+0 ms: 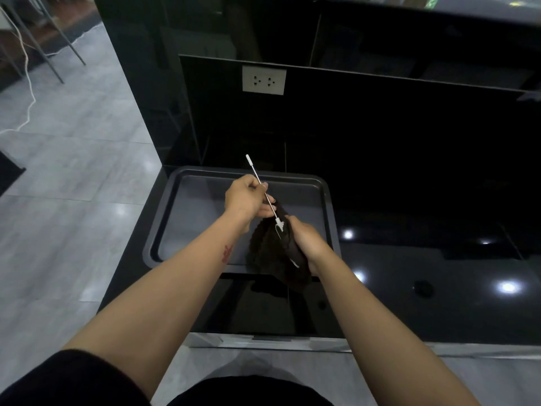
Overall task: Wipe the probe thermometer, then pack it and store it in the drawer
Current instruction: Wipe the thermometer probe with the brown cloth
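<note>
A glossy black surface (424, 288) fills the right and centre of the view, catching bright ceiling lights as small white spots. Grey tiled floor (67, 177) runs along its left side. A dark back panel rises behind, with a white double socket (264, 80) set into it.

On the surface's left end lies a dark, shallow tray (187, 206) with rounded corners, its inside bare where it shows. Both forearms reach over it from the bottom of the view.

Above the tray's near right part, the right hand (304, 238) is closed around a bunched dark cloth (272, 256), which hangs down past the tray's near rim. The left hand (248, 197) is closed on the probe (263, 191), pinching its thin metal shaft between fingers and thumb. The probe is held in the air, slanting from its white tip up and to the left down to a white end at the cloth, where the right hand meets it. A thin white cable shows against the cloth below that end.
</note>
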Demonstrator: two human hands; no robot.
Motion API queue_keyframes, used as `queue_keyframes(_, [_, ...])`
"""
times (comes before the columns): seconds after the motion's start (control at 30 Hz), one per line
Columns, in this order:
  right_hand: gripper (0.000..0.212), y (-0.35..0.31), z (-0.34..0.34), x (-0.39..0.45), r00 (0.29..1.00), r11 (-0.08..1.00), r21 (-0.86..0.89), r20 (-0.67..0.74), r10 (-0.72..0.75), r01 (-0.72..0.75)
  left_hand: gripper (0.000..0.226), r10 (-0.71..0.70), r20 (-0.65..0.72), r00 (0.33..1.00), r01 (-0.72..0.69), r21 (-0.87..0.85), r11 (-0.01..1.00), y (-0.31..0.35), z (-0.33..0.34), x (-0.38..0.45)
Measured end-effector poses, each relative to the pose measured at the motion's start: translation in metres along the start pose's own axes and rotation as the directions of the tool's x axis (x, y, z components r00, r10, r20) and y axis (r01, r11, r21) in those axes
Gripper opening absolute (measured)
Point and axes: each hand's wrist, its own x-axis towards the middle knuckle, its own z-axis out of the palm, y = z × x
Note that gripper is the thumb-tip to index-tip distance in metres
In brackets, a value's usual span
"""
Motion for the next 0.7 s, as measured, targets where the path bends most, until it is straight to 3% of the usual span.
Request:
queue_keyframes(0.17, [0.034,0.013,-0.009,-0.006,0.996,0.996,-0.023,-0.015,0.088,-0.088,0.020,0.012,0.002,1.000,-0.012,-0.016,1.000,0.003,-0.007,0.007])
queue_keyframes(0.43, [0.034,0.003,-0.008,0.005,0.998,0.998,0.021,-0.015,0.061,-0.060,0.021,0.046,0.072,0.996,-0.046,-0.009,0.999,0.002,0.004,0.002])
queue_keyframes(0.57, [0.033,0.011,-0.015,-0.003,0.991,0.990,-0.041,-0.002,0.133,-0.133,0.022,0.050,0.056,0.997,-0.049,-0.028,0.998,0.006,-0.006,0.010])
queue_keyframes(0.7, [0.032,0.002,-0.008,-0.005,0.996,0.995,-0.043,-0.018,0.092,-0.092,0.023,0.034,0.074,0.997,-0.033,-0.019,0.999,0.001,-0.007,0.009])
